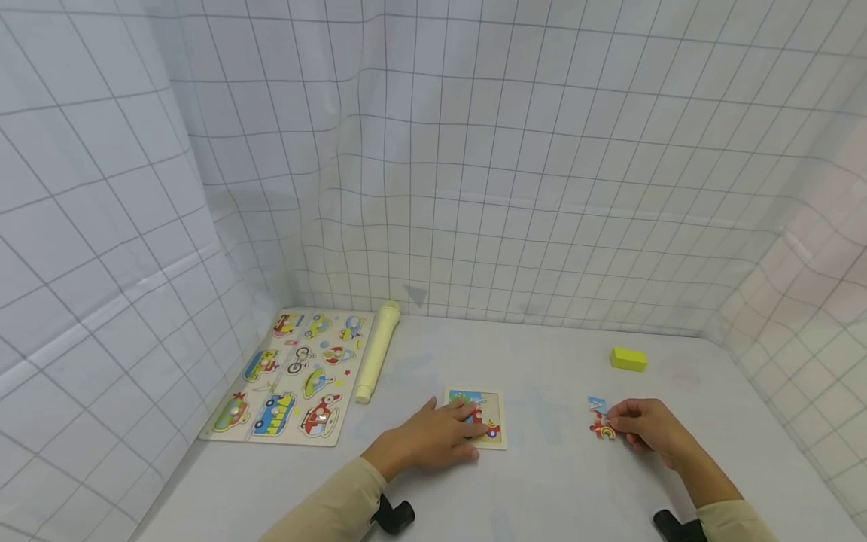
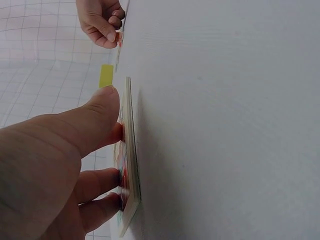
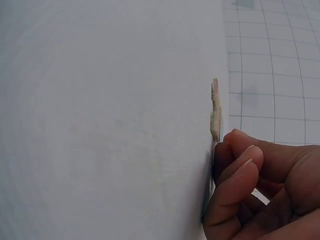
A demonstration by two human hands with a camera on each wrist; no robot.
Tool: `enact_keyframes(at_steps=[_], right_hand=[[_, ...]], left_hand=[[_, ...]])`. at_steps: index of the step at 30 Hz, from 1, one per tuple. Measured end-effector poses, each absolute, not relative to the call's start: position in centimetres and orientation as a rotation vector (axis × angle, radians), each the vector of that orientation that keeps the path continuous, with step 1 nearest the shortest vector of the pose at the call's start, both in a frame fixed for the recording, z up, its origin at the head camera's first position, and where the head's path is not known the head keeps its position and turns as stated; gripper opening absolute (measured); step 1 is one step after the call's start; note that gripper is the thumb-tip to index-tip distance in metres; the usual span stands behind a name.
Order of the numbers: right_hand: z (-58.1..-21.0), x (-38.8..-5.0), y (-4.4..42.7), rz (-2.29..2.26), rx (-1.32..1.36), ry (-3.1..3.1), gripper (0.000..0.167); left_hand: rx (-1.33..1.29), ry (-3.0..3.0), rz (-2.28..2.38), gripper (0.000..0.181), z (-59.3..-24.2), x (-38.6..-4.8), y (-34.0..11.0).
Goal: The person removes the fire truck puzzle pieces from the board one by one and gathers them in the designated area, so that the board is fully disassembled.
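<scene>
Head view has the right hand point(image 1: 646, 429) at the right of the white table point(image 1: 542, 482), thumb and fingertips pinched together on the right edge of a jigsaw piece point(image 1: 597, 406); whether that is one piece or two joined, I can't tell from here. It ought to be light and stiff, thin wood judging by the pale edge in the right wrist view, so a fingertip hold on the rim should do, though the printed face may be slick and the narrow tabs could chip. That face is blue with white marks at the far end, red with a yellow curve at the near end, its outline notched. Well apart to the left lies a square wooden puzzle tray point(image 1: 503, 410), pale-framed, partly filled with red, blue and green picture. The left hand point(image 1: 436, 436) rests across it, fingers apart, tips touching the picture, thumb by the near edge, nothing clamped. Farther left are a cream tube point(image 1: 377, 354) and a vehicle puzzle board point(image 1: 287, 380); a yellow-green block point(image 1: 628, 359) sits on the far right.
</scene>
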State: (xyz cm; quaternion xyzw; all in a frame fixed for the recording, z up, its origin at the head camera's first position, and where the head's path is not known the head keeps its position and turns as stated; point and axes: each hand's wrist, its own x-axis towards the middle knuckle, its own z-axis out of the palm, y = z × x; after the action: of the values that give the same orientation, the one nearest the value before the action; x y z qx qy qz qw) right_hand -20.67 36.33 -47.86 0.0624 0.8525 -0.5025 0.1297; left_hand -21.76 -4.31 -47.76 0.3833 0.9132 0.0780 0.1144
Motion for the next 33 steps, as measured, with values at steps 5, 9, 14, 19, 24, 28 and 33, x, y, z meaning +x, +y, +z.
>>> enact_keyframes(at_steps=[5,9,14,19,24,28,33], right_hand=[[-47.6,-20.6,36.0,-1.474,0.199,2.503,0.021],[-47.1,-20.8,34.9,-1.612,0.156,2.353,0.031],[-46.7,-21.4,31.6,-1.715,0.066,2.153,0.041],[-47.2,-21.8,27.0,-1.692,0.009,2.094,0.038],[-47.6,-22.0,23.4,-1.69,-0.032,2.007,0.036],[-47.9,-22.0,21.8,-1.675,-0.049,1.995,0.034],[-48.0,-22.0,20.7,-1.605,-0.093,2.056,0.033]], left_hand=[[1.127,2.667,0.229,0.052,-47.5,-21.8,-4.4],[1.116,2.655,0.29,0.05,-47.5,-22.2,-4.6],[1.092,2.63,0.448,0.046,-47.6,-23.0,-4.9],[1.072,2.632,0.559,0.043,-47.9,-23.6,-5.1],[1.033,2.701,0.583,0.043,-48.0,-24.1,-4.6],[0.985,2.762,0.5,0.046,-48.0,-24.2,-3.8],[0.95,2.808,0.384,0.046,-48.2,-24.1,-3.5]])
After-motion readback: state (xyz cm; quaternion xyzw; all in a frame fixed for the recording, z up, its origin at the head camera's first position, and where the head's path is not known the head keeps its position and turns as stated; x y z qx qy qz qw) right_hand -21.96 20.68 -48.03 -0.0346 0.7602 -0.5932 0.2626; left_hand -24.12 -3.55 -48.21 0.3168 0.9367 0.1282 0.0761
